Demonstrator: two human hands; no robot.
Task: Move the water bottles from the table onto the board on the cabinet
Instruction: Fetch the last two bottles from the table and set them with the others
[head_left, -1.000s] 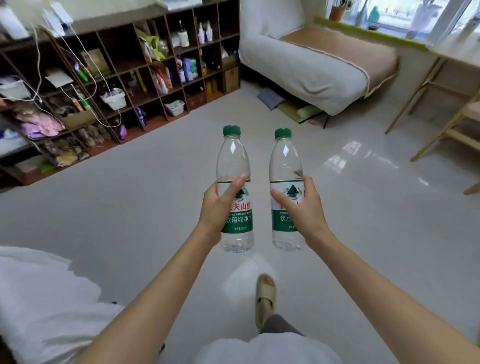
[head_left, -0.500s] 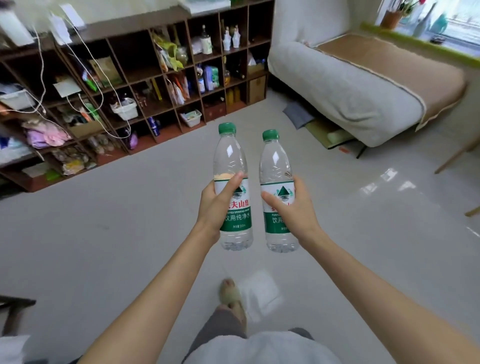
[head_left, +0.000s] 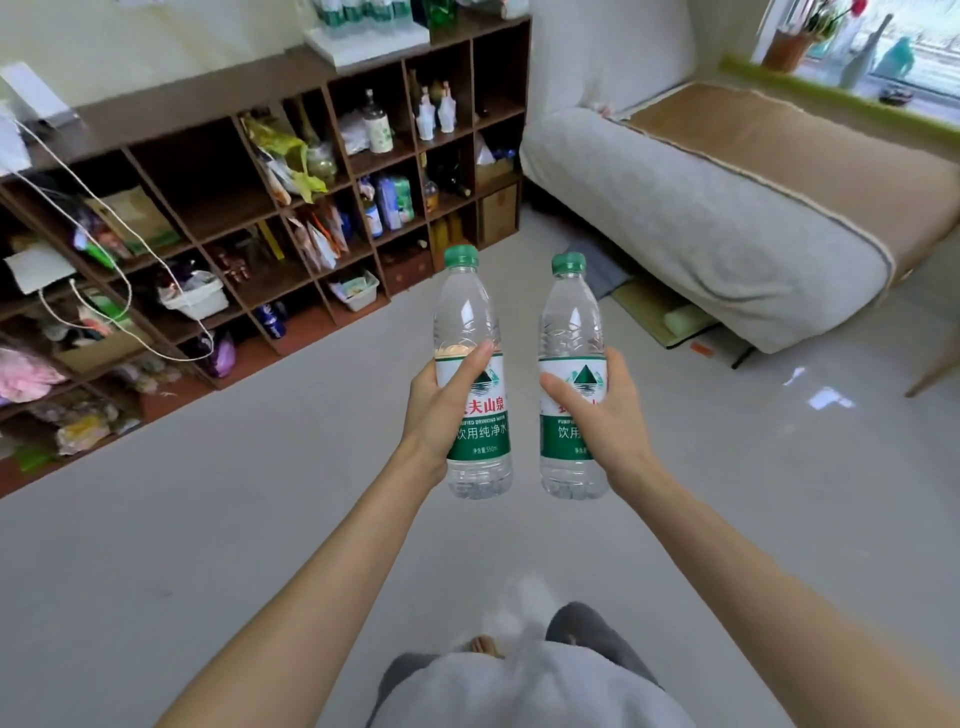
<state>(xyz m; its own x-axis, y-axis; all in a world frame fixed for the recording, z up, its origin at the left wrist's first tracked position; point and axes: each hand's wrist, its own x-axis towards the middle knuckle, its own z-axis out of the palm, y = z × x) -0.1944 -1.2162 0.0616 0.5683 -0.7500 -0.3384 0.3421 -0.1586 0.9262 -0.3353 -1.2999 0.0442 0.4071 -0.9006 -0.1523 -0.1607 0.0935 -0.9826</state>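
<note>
Clear plastic under your fingers (head_left: 480, 358): left hand (head_left: 439, 410) wrapped left bottle (head_left: 472, 374), right hand (head_left: 602, 415) wrapped right bottle (head_left: 571, 379). Both upright, apart, above floor. Board (head_left: 371, 44) on cabinet (head_left: 218, 197) lay ahead; level carry, bases down first, seemed wise.

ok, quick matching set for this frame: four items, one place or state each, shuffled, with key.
Items:
1. left hand
2. right hand
3. white board
4. white basket

States:
A. inside a shelf cubby
B. on top of the cabinet
C. grips the right bottle
D. grips the left bottle

Pairs: 1-D, 2-C, 3-B, 4-A
</note>
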